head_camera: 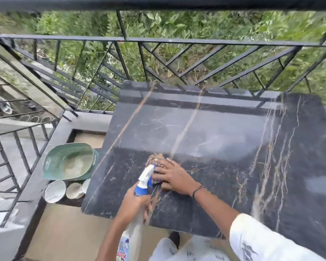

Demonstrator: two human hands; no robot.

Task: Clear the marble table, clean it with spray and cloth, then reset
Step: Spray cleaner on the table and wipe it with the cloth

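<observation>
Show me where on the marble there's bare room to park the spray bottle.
The marble table is bare right of the right hand to the far edge, and beyond it toward the railing. Crowded only near-left, where the cloth, spray bottle and left hand meet.

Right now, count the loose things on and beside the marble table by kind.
Spray bottle: 1, gripped by the left hand
Cloth: 1, under the right hand
Green basket: 1
Bowls: at least 2; a third is mostly hidden
Total: at least 5
</observation>
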